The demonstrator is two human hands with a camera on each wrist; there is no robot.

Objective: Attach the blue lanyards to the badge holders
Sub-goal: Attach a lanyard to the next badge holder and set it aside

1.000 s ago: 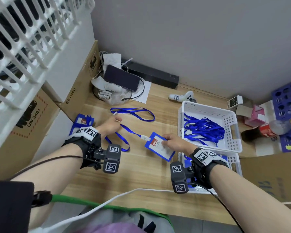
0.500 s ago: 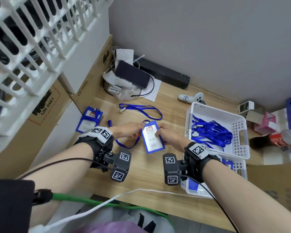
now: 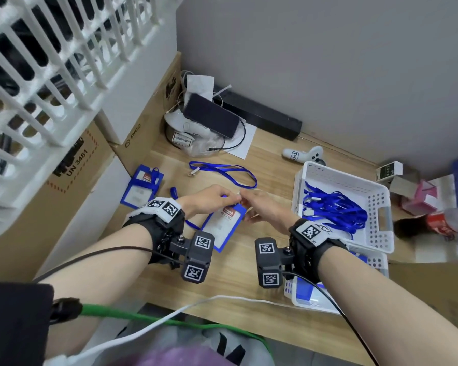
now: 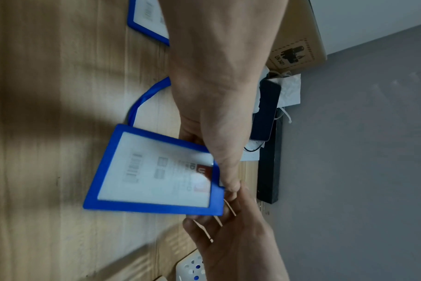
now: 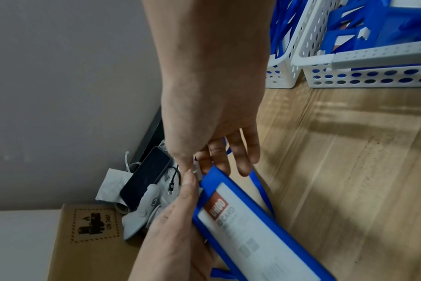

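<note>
Both my hands have lifted the holder (image 3: 220, 226) off mid-desk (image 3: 249, 273); left hand (image 3: 209, 200) pinches its top, right hand (image 3: 262, 207) pinches the lanyard (image 3: 189, 225) clip (image 5: 197, 170) there, so attachment looks under way.

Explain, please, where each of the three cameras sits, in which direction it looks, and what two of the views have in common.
Head: worn on the head, looks forward and down at the wooden table; both forearms show, left hand and right hand meeting.
Left wrist: on the left wrist, looks along the left hand toward the grey wall; the right hand's fingers enter below.
Right wrist: on the right wrist, looks along the right hand; the left hand enters below.
Shared: both wrist views show the badge holder and black phone.
</note>
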